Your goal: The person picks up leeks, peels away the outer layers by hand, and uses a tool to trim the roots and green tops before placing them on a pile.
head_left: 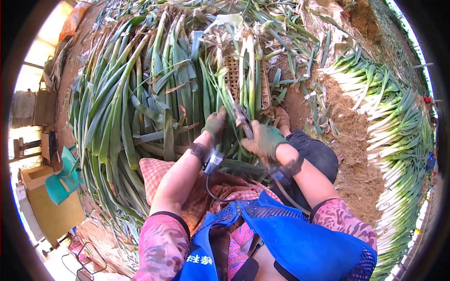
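Observation:
My left hand (215, 123), in a dirty greenish glove, is closed around the green leaves of a leek (224, 91) near the middle of the view. Close to its right, my right hand (265, 140) in a green glove grips a grey hand tool (242, 121). The tool points up and away from me, with its tip beside the leek's leaves; its exact kind I cannot tell. Beyond my hands, more leeks lie over a beige plastic crate (232, 75), their root ends pointing away from me.
A large heap of untrimmed leeks (122, 103) spreads on the left. To the right, cleaned leeks with white stems (375, 122) lie in a long row behind a pile of brown roots (349, 154). A teal chair (65, 180) stands at the far left. Checkered cloth (157, 173) covers my lap.

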Motion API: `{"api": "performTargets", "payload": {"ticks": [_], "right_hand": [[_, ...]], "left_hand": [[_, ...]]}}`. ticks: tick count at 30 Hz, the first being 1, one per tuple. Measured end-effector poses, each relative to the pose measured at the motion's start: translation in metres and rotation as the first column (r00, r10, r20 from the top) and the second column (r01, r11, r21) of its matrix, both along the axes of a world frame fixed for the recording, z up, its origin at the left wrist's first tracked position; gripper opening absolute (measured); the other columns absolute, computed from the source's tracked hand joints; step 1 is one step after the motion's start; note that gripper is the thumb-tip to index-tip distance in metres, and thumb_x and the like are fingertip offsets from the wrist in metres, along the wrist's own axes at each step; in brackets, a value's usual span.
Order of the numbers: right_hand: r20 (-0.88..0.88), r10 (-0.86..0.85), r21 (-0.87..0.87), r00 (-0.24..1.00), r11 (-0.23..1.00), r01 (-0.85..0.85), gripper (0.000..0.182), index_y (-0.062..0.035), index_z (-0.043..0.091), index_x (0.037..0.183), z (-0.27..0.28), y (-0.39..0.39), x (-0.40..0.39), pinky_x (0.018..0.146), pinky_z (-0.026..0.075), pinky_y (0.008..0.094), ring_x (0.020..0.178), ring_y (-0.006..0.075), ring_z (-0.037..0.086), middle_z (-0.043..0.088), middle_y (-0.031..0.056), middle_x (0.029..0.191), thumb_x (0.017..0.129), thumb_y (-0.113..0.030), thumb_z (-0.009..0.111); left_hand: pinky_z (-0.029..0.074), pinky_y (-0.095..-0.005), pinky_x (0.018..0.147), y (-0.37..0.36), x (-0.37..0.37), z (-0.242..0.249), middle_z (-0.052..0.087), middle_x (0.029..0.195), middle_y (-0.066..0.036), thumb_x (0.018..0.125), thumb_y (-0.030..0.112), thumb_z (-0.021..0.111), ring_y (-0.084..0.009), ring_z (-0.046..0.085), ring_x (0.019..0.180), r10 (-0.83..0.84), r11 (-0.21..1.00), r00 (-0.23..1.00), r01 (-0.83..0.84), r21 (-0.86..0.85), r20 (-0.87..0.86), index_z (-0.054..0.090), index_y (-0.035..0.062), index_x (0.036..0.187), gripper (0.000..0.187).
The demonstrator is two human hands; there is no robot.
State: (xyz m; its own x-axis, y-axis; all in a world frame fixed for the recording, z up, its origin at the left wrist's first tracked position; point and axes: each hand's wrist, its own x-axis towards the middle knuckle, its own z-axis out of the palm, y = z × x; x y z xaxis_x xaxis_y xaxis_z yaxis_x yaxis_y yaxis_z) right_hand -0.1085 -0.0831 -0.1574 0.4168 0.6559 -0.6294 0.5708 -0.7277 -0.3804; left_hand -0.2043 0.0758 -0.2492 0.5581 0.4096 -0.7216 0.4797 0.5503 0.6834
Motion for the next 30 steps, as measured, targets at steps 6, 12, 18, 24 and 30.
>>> {"api": "performTargets", "payload": {"ticks": [6, 12, 18, 24, 30], "right_hand": [[0.077, -0.063, -0.050, 0.995, 0.996, 0.067, 0.061, 0.0010, 0.054, 0.119, -0.010, 0.075, 0.044, 0.089, 0.050, 0.0413, 0.101, 0.0364, 0.066, 0.066, 0.0272, 0.107, 0.078, -0.043, 0.066], [0.078, -0.105, -0.012, 0.991, 0.994, 0.107, 0.062, 0.0045, 0.057, 0.121, -0.018, 0.109, 0.081, 0.094, 0.050, 0.0401, 0.107, 0.0373, 0.064, 0.066, 0.0265, 0.111, 0.078, -0.040, 0.063], [0.187, -0.046, -0.047, 0.981, 0.997, 0.055, 0.064, 0.0062, 0.053, 0.123, -0.020, 0.089, 0.075, 0.096, 0.048, 0.0400, 0.110, 0.0366, 0.063, 0.065, 0.0278, 0.112, 0.079, -0.039, 0.062], [0.148, -0.046, -0.033, 0.988, 0.998, 0.051, 0.059, 0.0052, 0.056, 0.121, -0.020, 0.105, 0.083, 0.096, 0.049, 0.0387, 0.108, 0.0357, 0.065, 0.066, 0.0261, 0.112, 0.080, -0.037, 0.064], [0.176, -0.005, -0.035, 0.984, 0.999, 0.011, 0.060, 0.0037, 0.052, 0.122, -0.023, 0.110, 0.089, 0.092, 0.050, 0.0391, 0.103, 0.0344, 0.067, 0.068, 0.0240, 0.108, 0.080, -0.038, 0.063]], "left_hand": [[0.048, -0.0350, 0.071, -0.011, -0.003, -0.019, 0.066, 0.092, -0.011, 0.094, 0.045, 0.057, -0.0191, 0.059, 0.080, -0.179, 0.970, 0.981, 0.190, 0.150, -0.080, 0.060, -0.0032, 0.115, 0.052], [0.048, -0.0352, 0.072, -0.019, -0.010, 0.003, 0.065, 0.087, -0.013, 0.096, 0.046, 0.051, -0.0214, 0.060, 0.077, -0.241, 0.960, 0.966, 0.251, 0.127, -0.089, 0.061, -0.0039, 0.108, 0.052], [0.048, -0.0397, 0.077, -0.020, -0.008, -0.017, 0.066, 0.085, -0.022, 0.101, 0.045, 0.037, -0.0309, 0.065, 0.084, -0.102, 0.992, 0.973, 0.115, 0.051, -0.205, 0.064, -0.0029, 0.104, 0.055], [0.049, -0.0399, 0.083, -0.030, -0.020, -0.077, 0.067, 0.097, -0.025, 0.096, 0.055, 0.042, -0.0326, 0.066, 0.088, -0.422, 0.805, 0.880, 0.474, 0.356, -0.218, 0.064, -0.0034, 0.112, 0.064], [0.050, -0.0325, 0.078, -0.038, -0.016, -0.057, 0.067, 0.101, -0.012, 0.088, 0.055, 0.062, -0.0189, 0.061, 0.086, -0.023, 0.999, 0.996, 0.025, -0.025, 0.083, 0.062, -0.0039, 0.111, 0.063]]}}
